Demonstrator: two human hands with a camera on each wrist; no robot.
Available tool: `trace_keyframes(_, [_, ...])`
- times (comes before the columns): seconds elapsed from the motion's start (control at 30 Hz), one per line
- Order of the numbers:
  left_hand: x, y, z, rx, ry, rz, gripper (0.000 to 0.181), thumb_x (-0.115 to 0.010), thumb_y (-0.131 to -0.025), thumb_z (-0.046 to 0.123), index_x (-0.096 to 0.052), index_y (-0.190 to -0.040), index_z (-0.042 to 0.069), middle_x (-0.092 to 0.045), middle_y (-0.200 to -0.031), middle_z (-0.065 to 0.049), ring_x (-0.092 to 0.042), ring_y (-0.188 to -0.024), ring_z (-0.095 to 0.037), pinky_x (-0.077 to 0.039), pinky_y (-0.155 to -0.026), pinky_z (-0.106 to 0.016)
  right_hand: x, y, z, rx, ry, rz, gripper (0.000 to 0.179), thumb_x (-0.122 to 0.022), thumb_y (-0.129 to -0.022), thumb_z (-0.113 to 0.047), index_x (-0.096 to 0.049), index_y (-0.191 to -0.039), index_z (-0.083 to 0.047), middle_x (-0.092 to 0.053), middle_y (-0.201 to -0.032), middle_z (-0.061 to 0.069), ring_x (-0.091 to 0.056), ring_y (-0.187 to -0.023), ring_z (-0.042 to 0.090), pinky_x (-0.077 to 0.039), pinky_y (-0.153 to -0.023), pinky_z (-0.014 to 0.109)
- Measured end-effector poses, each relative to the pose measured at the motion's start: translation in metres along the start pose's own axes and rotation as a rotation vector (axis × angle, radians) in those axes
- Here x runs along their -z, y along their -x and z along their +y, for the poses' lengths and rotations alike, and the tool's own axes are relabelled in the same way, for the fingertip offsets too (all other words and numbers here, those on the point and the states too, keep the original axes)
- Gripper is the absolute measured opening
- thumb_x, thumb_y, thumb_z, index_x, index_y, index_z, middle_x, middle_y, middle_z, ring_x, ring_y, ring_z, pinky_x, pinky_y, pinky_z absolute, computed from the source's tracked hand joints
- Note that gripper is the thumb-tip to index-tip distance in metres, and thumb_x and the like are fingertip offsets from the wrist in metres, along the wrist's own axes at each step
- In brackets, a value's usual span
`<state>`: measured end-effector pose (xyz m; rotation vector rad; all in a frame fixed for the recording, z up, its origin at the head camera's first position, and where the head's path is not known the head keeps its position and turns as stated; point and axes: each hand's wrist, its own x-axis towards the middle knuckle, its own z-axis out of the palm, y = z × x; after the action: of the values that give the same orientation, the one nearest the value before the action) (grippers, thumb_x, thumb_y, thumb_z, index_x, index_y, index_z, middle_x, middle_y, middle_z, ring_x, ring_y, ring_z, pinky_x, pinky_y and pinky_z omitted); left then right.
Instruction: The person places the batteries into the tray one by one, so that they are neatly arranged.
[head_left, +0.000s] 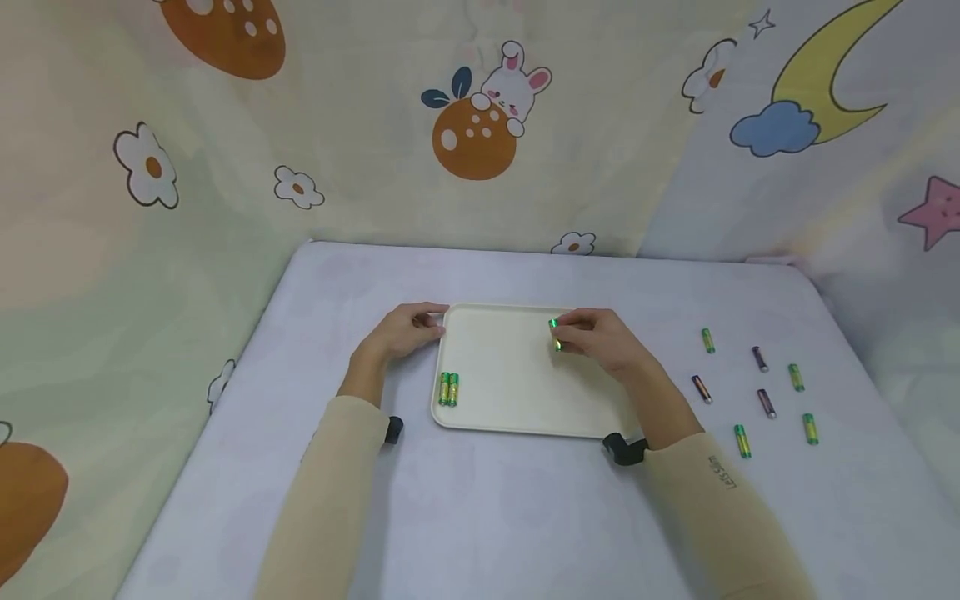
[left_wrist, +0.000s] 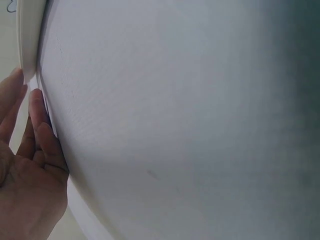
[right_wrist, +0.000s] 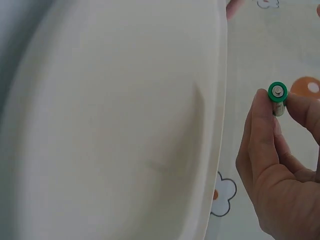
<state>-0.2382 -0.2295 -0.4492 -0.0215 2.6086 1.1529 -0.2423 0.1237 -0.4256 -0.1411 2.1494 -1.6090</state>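
Note:
My right hand (head_left: 600, 337) pinches a green-and-yellow battery (head_left: 556, 335) between thumb and fingertips, above the back right part of a cream tray (head_left: 517, 429). The right wrist view shows the green end of that battery (right_wrist: 278, 92) with its metal tip facing the camera. At the tray's left side, my left hand (head_left: 405, 331) touches the edge with fairly straight fingers; in the left wrist view its fingertips meet the tray wall (left_wrist: 29, 40). Two green batteries (head_left: 448, 389) stand side by side in the tray's front left corner, or lie lengthwise along it.
Right of the tray, several loose batteries lie scattered on the white cloth (head_left: 525, 517): green ones such as this green battery (head_left: 742, 441), and dark ones such as this dark battery (head_left: 701, 389). A patterned curtain (head_left: 360, 125) hangs behind the table.

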Motion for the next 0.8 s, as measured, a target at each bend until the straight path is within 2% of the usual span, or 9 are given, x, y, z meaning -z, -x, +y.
trace_keyframes(0.2, [0.001,-0.001,0.006,-0.001,-0.019,-0.012,0.046,-0.068,-0.100,0.028,-0.060,-0.145,0.027,-0.061,-0.121,-0.005,-0.053,-0.107,-0.024,-0.043,-0.096,-0.041,-0.036,0.004,0.000,-0.009,-0.052,-0.039,0.033,-0.070,-0.096,-0.012,-0.062,-0.122,0.008,-0.067,-0.115,0.015,-0.070,-0.098,0.018,-0.057,-0.093,0.032])
trace_keyframes(0.47, [-0.001,0.000,0.005,0.008,-0.018,-0.010,0.047,-0.068,-0.100,0.027,-0.059,-0.146,0.026,-0.061,-0.122,-0.006,-0.054,-0.109,-0.025,-0.043,-0.097,-0.041,-0.084,0.007,0.000,-0.034,0.028,-0.077,0.024,-0.074,-0.092,-0.017,-0.069,-0.111,-0.002,-0.074,-0.094,0.006,-0.069,-0.085,0.017,-0.054,-0.082,0.028])
trace_keyframes(0.7, [-0.002,0.002,0.005,-0.004,-0.018,-0.010,0.048,-0.068,-0.100,0.027,-0.058,-0.147,0.023,-0.061,-0.122,-0.007,-0.053,-0.109,-0.025,-0.043,-0.097,-0.041,-0.108,0.008,-0.001,-0.043,0.073,-0.110,0.020,-0.074,-0.090,-0.020,-0.072,-0.103,-0.006,-0.076,-0.089,0.004,-0.070,-0.081,0.015,-0.052,-0.081,0.026])
trace_keyframes(0.8, [-0.002,0.002,0.005,-0.004,-0.020,-0.011,0.049,-0.068,-0.100,0.028,-0.058,-0.147,0.024,-0.061,-0.122,-0.007,-0.053,-0.109,-0.025,-0.043,-0.096,-0.041,-0.116,0.009,-0.001,-0.033,0.125,-0.093,0.019,-0.074,-0.090,-0.022,-0.073,-0.101,-0.007,-0.076,-0.086,0.002,-0.070,-0.079,0.014,-0.051,-0.079,0.026])
